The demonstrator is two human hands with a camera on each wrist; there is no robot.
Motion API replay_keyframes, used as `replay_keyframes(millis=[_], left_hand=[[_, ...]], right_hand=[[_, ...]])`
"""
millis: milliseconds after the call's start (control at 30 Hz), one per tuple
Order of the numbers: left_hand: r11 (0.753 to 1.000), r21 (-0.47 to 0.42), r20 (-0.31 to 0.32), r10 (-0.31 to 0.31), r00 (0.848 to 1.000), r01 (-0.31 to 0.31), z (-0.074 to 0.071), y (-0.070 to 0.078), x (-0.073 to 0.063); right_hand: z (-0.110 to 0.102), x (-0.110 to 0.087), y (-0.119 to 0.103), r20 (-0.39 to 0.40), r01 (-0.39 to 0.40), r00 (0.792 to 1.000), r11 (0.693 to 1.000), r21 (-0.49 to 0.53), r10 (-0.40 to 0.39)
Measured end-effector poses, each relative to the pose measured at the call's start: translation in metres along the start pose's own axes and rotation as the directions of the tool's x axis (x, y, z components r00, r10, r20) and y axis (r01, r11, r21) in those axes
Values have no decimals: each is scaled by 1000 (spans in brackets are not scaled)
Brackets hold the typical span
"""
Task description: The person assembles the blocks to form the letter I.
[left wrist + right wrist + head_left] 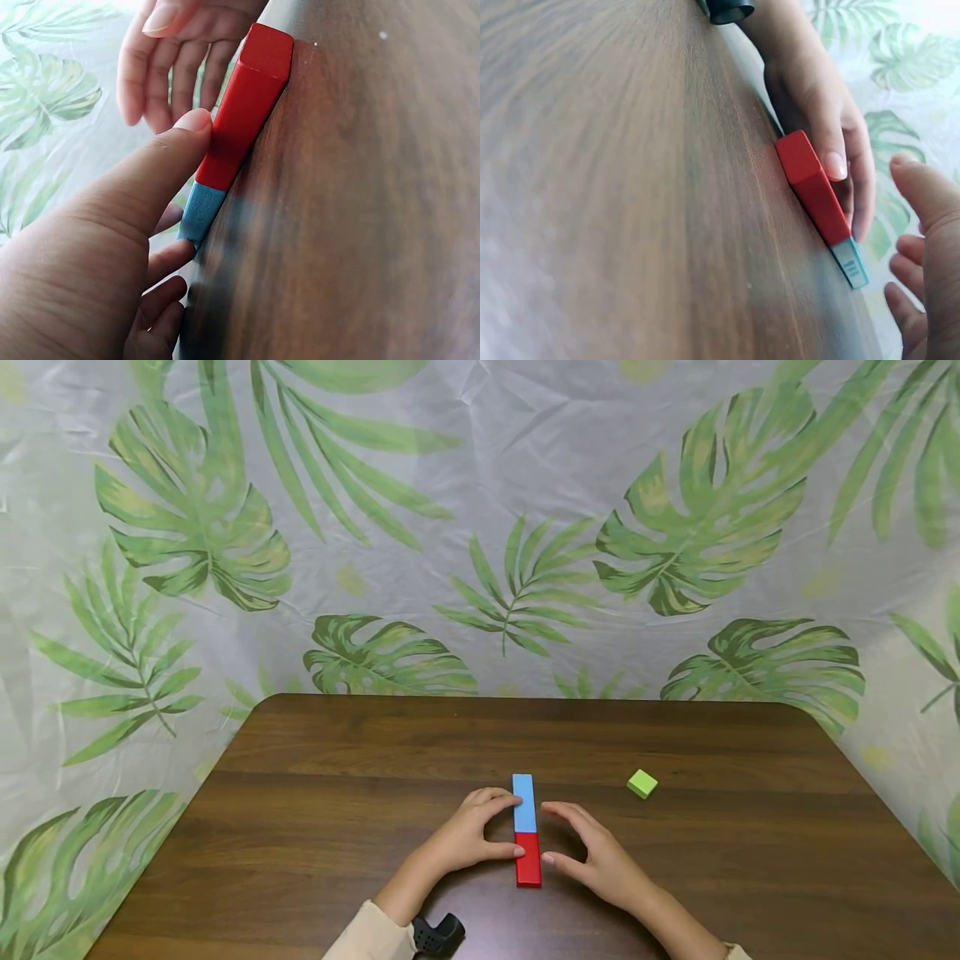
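Left hand point(467, 837) in head view, fingers relaxed, touches left side of blue block point(525, 806) and red block point(528, 865), end to end on table point(315, 802); right hand point(597, 853), loose, nothing held, sits just right. Left wrist: thumb point(161, 161) against red block's side. Right wrist: gap between right hand and blocks.

Brn wood tbl point(300, 827), blue blk point(525, 817) touching red blk point(529, 868), grn blk point(642, 783) apart
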State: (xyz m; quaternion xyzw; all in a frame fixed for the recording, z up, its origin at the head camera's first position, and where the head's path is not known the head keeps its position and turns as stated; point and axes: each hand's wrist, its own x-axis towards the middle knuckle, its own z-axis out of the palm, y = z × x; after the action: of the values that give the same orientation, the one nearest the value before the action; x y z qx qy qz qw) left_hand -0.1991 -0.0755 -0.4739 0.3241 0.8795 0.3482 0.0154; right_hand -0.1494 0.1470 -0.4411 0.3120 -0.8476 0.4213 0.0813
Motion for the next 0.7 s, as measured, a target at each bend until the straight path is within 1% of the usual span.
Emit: replay_keyframes(millis=[100, 200, 433, 567, 700], left_hand=[[1000, 7, 1, 0, 1000, 0, 0, 0, 0], [1000, 13, -1, 2, 1000, -2, 0, 0, 0], [1000, 20, -7, 8, 1000, -8, 2, -1, 0], [1000, 17, -5, 4, 1000, -4, 1, -1, 0], [1000, 11, -5, 3, 1000, -3, 1, 0, 0]], right_hand=[[-5, 2, -5, -56, 5, 998, 1000, -25, -6], [-8, 2, -3, -103, -1, 995, 999, -35, -2], [-10, -2, 48, -170, 18, 985, 997, -81, -31], [-19, -3, 55, -218, 7, 975, 993, -120, -33], [-26, -4, 62, -262, -20, 965, 989, -143, -18]])
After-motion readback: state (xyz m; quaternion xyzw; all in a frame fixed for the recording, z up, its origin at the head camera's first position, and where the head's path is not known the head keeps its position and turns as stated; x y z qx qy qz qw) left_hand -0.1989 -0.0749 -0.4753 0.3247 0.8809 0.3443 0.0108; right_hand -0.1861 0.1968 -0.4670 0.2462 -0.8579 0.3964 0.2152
